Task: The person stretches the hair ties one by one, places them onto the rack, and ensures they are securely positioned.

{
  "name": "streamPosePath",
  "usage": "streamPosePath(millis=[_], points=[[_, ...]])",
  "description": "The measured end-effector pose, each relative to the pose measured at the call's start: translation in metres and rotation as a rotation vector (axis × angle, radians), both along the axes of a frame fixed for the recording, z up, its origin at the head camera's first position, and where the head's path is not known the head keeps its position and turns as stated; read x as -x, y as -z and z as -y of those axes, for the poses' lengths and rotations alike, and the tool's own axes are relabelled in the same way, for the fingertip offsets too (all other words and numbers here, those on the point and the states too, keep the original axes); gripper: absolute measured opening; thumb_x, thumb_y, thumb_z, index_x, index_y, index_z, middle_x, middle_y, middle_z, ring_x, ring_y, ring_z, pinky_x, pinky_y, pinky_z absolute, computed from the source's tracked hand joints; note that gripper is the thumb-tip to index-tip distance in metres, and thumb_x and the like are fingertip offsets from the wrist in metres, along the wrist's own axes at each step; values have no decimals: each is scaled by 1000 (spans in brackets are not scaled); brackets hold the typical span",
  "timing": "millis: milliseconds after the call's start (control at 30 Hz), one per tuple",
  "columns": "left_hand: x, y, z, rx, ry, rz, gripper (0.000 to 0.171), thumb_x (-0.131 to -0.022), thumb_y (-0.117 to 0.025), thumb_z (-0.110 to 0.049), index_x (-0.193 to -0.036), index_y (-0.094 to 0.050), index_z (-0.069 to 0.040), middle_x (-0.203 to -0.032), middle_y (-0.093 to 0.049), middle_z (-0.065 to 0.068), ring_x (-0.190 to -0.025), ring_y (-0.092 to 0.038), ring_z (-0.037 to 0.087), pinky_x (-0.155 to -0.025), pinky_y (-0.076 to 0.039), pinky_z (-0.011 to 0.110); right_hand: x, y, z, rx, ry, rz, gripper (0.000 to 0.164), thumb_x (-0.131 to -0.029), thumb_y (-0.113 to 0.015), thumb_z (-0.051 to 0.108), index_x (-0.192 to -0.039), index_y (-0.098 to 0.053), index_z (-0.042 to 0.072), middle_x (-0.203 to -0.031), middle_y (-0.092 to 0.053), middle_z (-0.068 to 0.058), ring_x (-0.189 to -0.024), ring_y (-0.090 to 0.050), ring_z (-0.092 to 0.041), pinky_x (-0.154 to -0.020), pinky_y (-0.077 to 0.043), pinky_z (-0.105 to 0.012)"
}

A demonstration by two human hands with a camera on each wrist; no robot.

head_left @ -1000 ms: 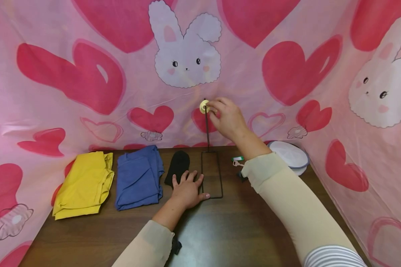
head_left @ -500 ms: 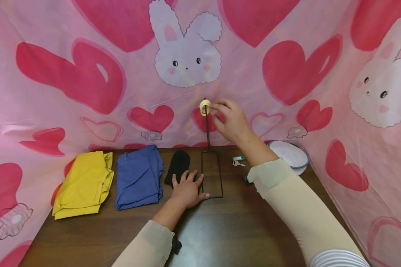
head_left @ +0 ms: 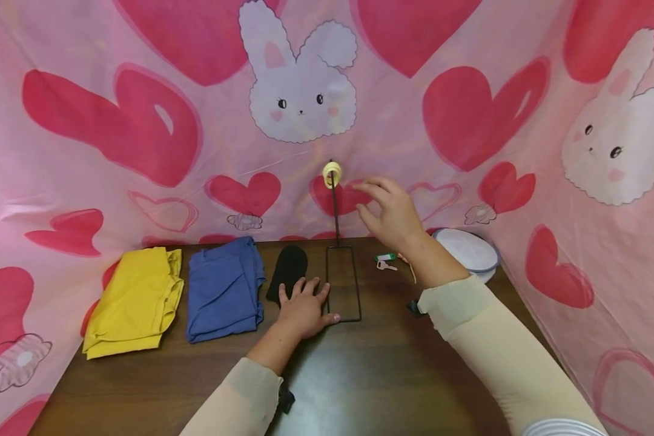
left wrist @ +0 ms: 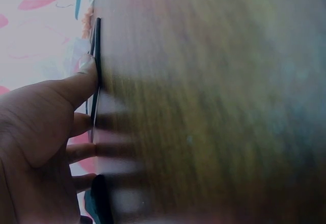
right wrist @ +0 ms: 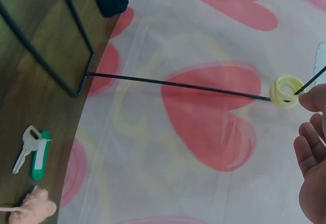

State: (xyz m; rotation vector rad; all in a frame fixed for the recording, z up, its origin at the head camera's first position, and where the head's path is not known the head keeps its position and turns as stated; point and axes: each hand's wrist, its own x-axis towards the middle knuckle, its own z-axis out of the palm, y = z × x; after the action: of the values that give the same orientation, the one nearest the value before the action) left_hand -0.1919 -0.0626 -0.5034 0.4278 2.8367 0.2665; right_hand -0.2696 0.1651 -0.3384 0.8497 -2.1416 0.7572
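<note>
A black wire stand lies with its rectangular base on the wooden table; its rod rises at the back. On the arm at its top hangs a pale yellow ring, which looks like a small roll. My left hand rests spread at the base's left side, thumb across the front bar. A dark, flat, rounded piece of cloth lies beyond those fingertips. To the right of the ring is my right hand, fingers loosely bent and holding nothing. The right wrist view has the ring threaded on the arm, close to the fingers.
Folded yellow cloth and folded blue cloth lie on the left. A key with a green tag lies right of the stand. White round mesh item sits at back right. Patterned curtain surrounds the table.
My right hand has let go of the yellow ring and drawn back to the right. The ring stays hanging on the stand, turned slightly. My left hand keeps its place.
</note>
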Motion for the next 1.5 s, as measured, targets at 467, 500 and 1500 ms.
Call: streamPosePath(millis=[467,500,1500], points=[[0,1,0,-12,-2,0,83,-94,-57,-71,-164,-35,-31,-171,-24,3,-158,-13,37,-117,0,75,-24,33,-37,-14,4,45,35,-83,-82,5,-118,-76,4,-114,-71,-15,-107,-66,-34,-93,-54,-49],[0,1,0,-12,-1,-2,83,-94,-57,-71,-164,-35,-31,-171,-25,3,-158,-13,37,-117,0,75,-26,35,-41,-15,5,50,36,-83,-82,5,-118,-76,4,-114,-71,-15,-107,-66,-33,-92,-55,-49],[1,2,-2,-2,4,-26,84,-94,-56,-72,-163,-36,-30,-170,-27,4,-157,-15,37,-117,-3,75,-65,110,-130,-133,44,258,39,-77,-91,11,-114,-77,11,-110,-74,-2,-97,-70,-20,-90,-50,-22]])
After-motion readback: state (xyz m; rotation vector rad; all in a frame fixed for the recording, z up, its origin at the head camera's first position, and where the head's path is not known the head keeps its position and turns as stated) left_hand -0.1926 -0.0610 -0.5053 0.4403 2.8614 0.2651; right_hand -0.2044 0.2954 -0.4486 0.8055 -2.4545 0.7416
